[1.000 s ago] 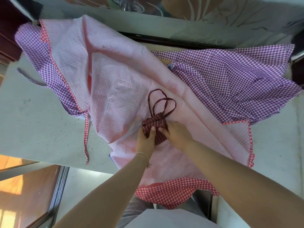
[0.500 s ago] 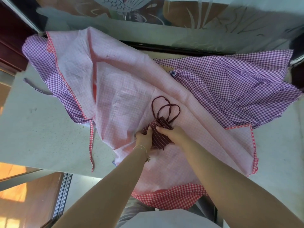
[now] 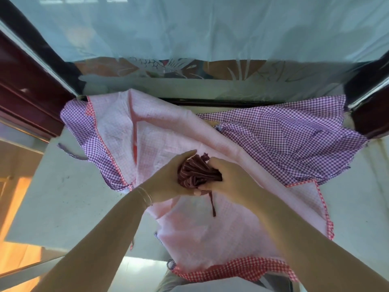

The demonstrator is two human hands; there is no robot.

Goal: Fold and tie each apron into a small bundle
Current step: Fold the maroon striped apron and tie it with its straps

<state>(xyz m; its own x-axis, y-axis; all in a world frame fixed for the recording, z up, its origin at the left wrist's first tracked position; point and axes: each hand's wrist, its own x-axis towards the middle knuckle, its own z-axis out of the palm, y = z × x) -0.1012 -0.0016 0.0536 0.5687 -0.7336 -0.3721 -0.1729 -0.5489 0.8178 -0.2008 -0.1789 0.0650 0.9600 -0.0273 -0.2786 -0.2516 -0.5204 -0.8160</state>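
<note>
Bundle of maroon striped apron (image 3: 196,174), held between both hands above pink gingham apron (image 3: 168,131) on pale surface (image 3: 52,199), left hand (image 3: 170,179) cupping its side, right hand (image 3: 226,179) in closed grip on it, maroon tie (image 3: 212,204) hanging below, purple gingham apron (image 3: 284,140) beside

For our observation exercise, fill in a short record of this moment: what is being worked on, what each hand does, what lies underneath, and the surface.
item in work: dark red striped apron bundle, loose strap hanging from it
left hand: cups the bundle's left side
right hand: grips the bundle's right side
underneath: pink checked apron, spread flat, red gingham hem
also there: purple gingham apron, partly under the pink one
surface: pale table
</note>
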